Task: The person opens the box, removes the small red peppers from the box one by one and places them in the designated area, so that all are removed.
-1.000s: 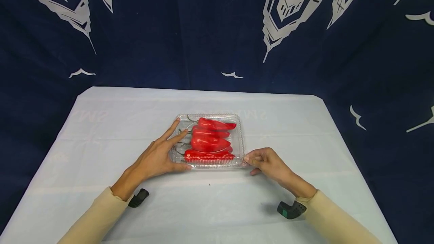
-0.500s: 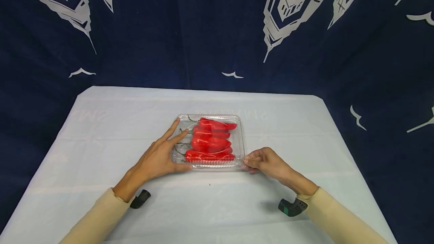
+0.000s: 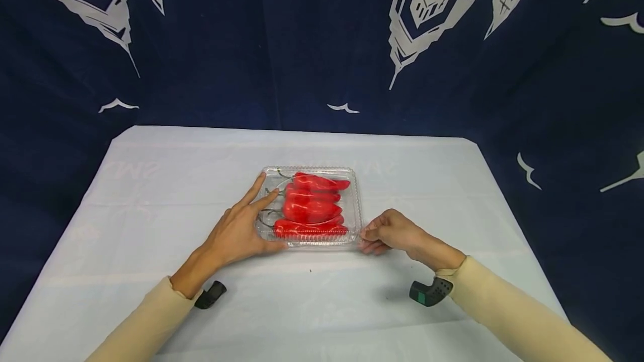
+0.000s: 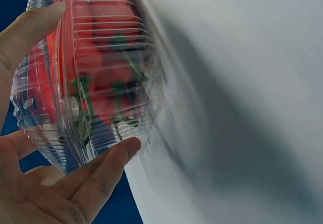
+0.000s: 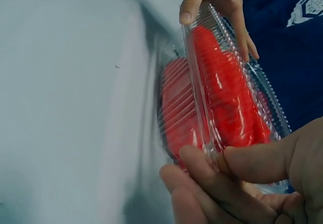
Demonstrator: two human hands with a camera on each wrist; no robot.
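A clear plastic clamshell container (image 3: 355, 205), with its lid down, lies on the table. Several red peppers (image 3: 312, 210) with green stems lie side by side inside it. My left hand (image 3: 236, 233) spans the container's left end, thumb along the near rim and fingers spread at the left side and over the lid. In the left wrist view its thumb (image 4: 38, 24) presses the ribbed rim. My right hand (image 3: 389, 232) pinches the near right corner between thumb and forefinger. The right wrist view shows the pinched corner tab (image 5: 214, 156) of the container.
A white cloth covers the table (image 3: 201, 166). Behind it hangs a dark blue curtain (image 3: 271, 71) with pale building and bird prints. Black wrist cameras sit at both cuffs, the left camera (image 3: 210, 295) and the right camera (image 3: 430, 291). A tiny dark speck (image 3: 310, 270) lies in front.
My right wrist and forearm have risen a little, and the hand has turned at the pinched corner. The left hand and container keep their places; the whole head view shifts slightly.
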